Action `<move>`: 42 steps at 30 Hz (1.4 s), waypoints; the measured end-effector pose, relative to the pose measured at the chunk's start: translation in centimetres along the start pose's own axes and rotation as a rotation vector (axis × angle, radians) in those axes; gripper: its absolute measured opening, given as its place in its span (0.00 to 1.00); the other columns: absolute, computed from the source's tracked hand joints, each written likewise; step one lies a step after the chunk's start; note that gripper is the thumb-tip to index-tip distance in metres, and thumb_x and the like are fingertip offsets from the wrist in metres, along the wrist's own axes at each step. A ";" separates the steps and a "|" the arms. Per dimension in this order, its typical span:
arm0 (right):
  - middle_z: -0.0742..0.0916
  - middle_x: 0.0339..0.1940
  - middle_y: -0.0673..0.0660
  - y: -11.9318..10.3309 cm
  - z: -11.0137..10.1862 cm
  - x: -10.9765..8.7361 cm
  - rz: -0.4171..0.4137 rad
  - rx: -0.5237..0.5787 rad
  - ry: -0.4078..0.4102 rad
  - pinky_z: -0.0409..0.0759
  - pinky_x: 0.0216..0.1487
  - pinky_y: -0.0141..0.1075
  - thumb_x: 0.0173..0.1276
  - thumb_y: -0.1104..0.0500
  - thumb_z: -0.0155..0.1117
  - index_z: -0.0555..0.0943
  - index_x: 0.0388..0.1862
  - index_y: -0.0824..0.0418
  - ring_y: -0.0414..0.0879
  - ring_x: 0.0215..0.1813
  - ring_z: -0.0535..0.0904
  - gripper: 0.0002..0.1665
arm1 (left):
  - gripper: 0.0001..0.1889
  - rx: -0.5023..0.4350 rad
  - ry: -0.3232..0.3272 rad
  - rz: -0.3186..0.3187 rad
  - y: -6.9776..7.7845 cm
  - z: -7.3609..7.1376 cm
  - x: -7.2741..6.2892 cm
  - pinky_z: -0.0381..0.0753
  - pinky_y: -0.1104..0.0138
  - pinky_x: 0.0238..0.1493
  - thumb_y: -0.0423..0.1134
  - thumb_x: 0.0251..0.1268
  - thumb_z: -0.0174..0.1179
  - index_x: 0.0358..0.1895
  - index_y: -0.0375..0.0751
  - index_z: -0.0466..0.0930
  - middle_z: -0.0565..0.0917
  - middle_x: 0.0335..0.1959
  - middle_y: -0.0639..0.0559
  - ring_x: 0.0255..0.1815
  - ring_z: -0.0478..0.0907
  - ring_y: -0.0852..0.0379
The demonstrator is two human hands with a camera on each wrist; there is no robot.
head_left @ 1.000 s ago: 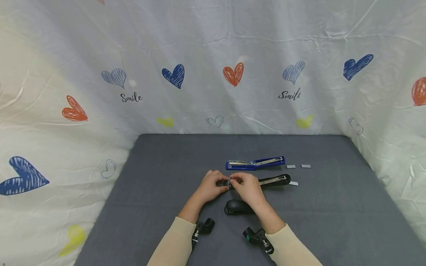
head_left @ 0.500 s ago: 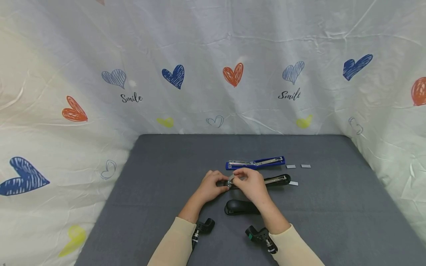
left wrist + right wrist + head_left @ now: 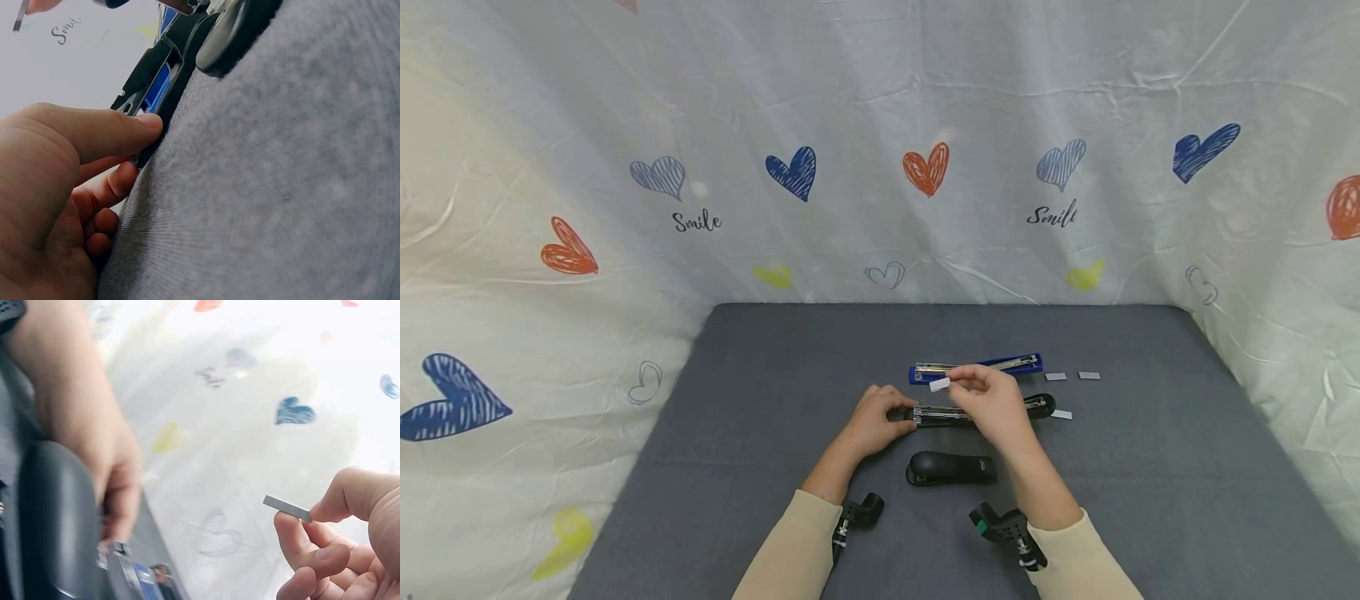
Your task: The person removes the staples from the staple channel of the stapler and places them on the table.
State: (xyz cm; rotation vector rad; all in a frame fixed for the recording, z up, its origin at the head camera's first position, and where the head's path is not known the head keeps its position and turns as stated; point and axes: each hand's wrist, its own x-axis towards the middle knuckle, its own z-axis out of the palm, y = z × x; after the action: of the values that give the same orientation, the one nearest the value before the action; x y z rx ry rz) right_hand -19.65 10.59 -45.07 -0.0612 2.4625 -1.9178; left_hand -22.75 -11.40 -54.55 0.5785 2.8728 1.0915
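An opened black stapler lies on the grey table, its metal staple channel showing. At its left end my left hand pinches it between thumb and fingers; the left wrist view shows the thumb on the stapler's black base. Above the channel, my right hand pinches a short strip of staples between thumb and fingertips. In the head view this staple strip appears between the black stapler and an opened blue stapler behind it. My right hand hides part of both.
A closed black stapler lies nearer me, in front of the opened one. To the right are more staple strips: one by the blue stapler, another farther right, and a third by the black stapler's end.
My right hand has risen from the black stapler's left end and moved back and right, carrying the staple strip clear of the channel. My left hand has stayed in place.
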 end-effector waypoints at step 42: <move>0.81 0.32 0.43 1.3 -13.9 -0.4 0.198 -0.060 0.219 0.77 0.33 0.33 0.75 0.47 0.66 0.79 0.65 0.69 0.41 0.23 0.70 0.31 | 0.17 0.009 -0.009 0.000 -0.1 0.1 0.1 0.70 0.62 0.46 0.42 0.63 0.74 0.55 0.50 0.89 0.79 0.39 0.61 0.41 0.66 0.59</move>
State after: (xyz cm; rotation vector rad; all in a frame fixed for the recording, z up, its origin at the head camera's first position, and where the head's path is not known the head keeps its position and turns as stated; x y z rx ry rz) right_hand -19.88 24.41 -42.95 0.3973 2.5442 -1.8567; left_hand -22.83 -11.37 -54.65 0.5826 2.8715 1.0732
